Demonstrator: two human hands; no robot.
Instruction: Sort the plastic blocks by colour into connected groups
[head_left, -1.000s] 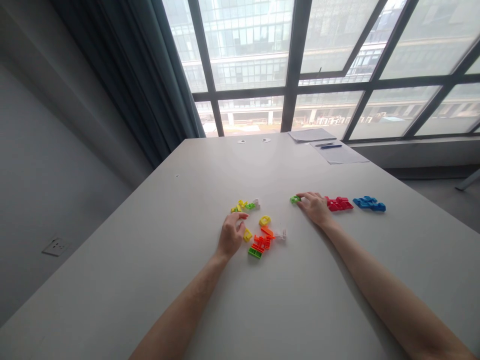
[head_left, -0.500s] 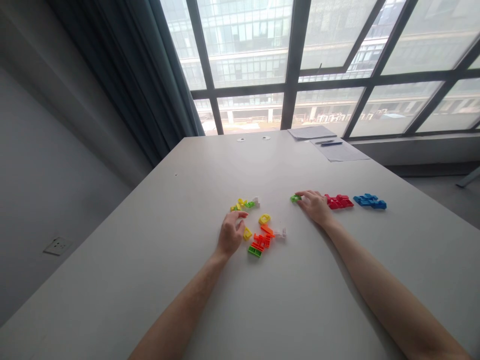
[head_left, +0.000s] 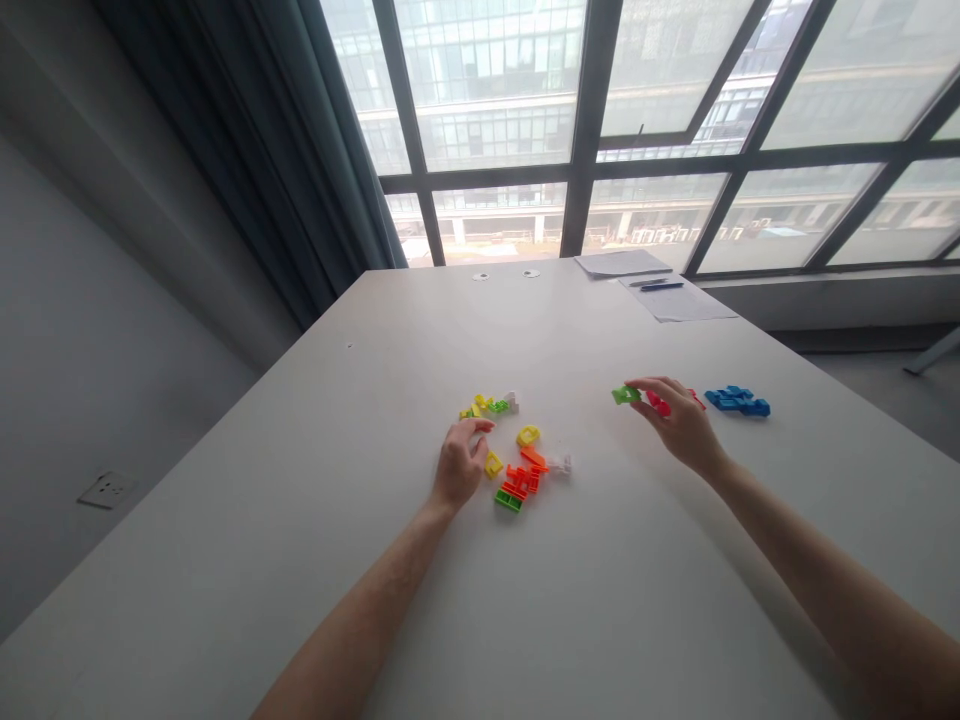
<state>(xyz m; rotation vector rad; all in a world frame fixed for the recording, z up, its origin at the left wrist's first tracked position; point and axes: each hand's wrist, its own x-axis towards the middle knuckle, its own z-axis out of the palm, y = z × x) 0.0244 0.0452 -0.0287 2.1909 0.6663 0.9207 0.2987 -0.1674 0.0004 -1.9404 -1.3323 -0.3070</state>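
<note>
Pinching a small green plastic building piece between thumb and fingertips, the person's right hand held it just above the smooth white matte tabletop, the remaining fingers loosely curled. The piece looked flat and blocky, with a notch or hole in it; finer detail was too small to tell. Just behind that hand lay a group of red plastic pieces, partly hidden by the fingers, and beyond them, to the hand's right, a cluster of blue plastic pieces set close together.

The left hand rested on the table, half open with fingers bent, gripping nothing. Just beside its fingertips lay a small yellow plastic piece. A little further to its right sat a yellow ring-like piece, a heap of orange plastic pieces, a green ridged piece and a pale translucent piece. Ahead of the left hand was a small mixed scatter of yellow, green and white pieces.

Judging by the layout, the step in hand was sorting by colour, with the green piece lifted clear of the mixed pile. The next move would call for a bare spot near the red and blue groups and a gentle release, since these light, hard, glossy pieces would likely slide easily.

At the far edge, well away from both hands, lay sheets of white paper with a blue pen.
</note>
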